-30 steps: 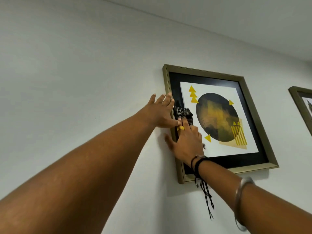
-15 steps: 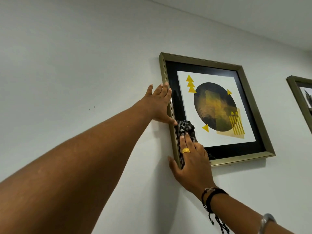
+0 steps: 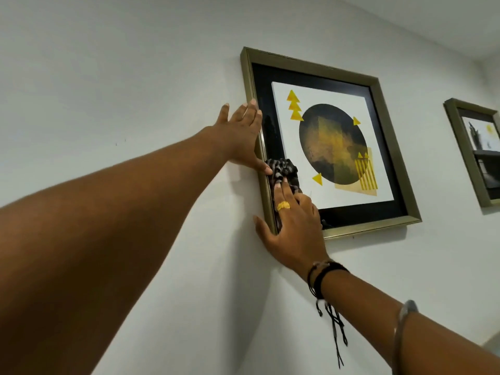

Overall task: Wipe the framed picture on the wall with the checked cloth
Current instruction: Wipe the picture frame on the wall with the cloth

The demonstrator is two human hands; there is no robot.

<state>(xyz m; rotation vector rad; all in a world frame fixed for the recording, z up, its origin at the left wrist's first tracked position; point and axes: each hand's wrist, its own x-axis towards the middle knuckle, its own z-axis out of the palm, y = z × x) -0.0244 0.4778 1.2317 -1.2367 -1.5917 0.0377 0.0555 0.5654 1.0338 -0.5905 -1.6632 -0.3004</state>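
The framed picture [image 3: 389, 147] hangs on the white wall: a dull gold frame, a black mat, and a print with a dark circle and yellow triangles. My left hand [image 3: 240, 136] lies flat with fingers spread against the frame's left edge, thumb touching the cloth. My right hand [image 3: 292, 228] presses the bunched black-and-grey checked cloth [image 3: 284, 171] onto the glass at the lower left corner. Its thumb hooks around the outside of the frame. The hand covers the cloth's lower part.
A second gold-framed picture [image 3: 473, 152] hangs to the right, cut off by the image edge. The white wall [image 3: 135, 77] stretches to the left, and the ceiling runs along the top right.
My right hand has slid the cloth down the left side of the glass to the lower corner. The left hand has stayed on the frame's left edge. My view has shifted.
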